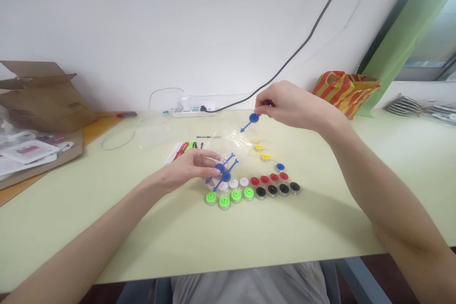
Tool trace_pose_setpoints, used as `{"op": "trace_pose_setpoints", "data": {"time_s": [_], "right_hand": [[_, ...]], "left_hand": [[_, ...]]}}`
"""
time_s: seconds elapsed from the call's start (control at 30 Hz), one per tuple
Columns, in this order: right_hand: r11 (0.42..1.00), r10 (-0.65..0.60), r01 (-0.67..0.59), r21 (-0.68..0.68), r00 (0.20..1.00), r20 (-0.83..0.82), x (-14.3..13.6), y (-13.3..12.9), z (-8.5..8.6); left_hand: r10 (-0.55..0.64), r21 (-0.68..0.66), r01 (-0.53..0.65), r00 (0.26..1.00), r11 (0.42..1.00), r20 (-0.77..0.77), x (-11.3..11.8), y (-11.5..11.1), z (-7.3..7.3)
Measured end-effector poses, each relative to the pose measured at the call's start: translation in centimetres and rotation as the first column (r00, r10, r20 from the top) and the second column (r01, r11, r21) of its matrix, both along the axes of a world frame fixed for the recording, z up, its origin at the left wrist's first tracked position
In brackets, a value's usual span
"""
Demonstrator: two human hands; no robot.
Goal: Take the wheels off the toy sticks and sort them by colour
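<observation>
My left hand (190,167) is closed in a pinch on blue arrow spinners (226,177), at least two, each a round disc with a thin arrow across it. Farther back and to the right, my right hand (283,104) grips another blue arrow spinner (254,118) above the table, its arrow slanting down to the left. A shiny clear plastic bag (237,140) lies between the hands. Below them stand rows of round discs on clear bases: green (236,195), black (272,190), red (264,179) and white (233,184). One blue disc (280,167) sits behind the red ones.
Yellow spinners (265,157) lie behind the discs. Red arrows (182,148) are beside my left hand, with a blue arrow (203,137) behind. A power strip (194,110) and black cable (295,52) are at the wall. Cardboard box (46,99) left; striped bag (347,90) right.
</observation>
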State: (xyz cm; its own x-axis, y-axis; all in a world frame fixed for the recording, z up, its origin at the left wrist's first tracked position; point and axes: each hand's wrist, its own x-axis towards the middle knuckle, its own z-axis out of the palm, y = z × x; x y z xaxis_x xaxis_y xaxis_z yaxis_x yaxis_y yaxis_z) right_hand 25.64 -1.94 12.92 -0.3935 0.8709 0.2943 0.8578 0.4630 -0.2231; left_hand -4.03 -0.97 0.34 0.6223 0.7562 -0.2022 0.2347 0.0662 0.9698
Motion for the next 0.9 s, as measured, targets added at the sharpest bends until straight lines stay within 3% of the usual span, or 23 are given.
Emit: {"op": "trace_pose_setpoints", "data": {"time_s": [0.17,0.33,0.67,0.9], "right_hand": [[0.98,0.175,-0.182,-0.074,0.979,-0.101,-0.9,-0.2,-0.2],[0.906,0.359,-0.385,-0.178,0.919,-0.161,-2.0,0.2,-1.2],[0.809,0.423,-0.507,-0.296,0.853,-0.304,-4.9,0.3,-3.6],[0.731,0.436,-0.59,-0.342,0.79,-0.431,-3.7,1.4,-3.3]], "left_hand": [[0.005,0.01,-0.005,1.0,1.0,0.01,0.0,0.0,-0.1],[-0.031,0.028,0.03,1.0,0.999,0.003,0.0,-0.1,-0.2],[-0.132,0.048,0.131,0.991,0.99,0.002,0.0,-0.4,-0.1],[-0.162,0.049,0.159,0.985,0.986,0.063,0.2,-0.5,0.0]]}}
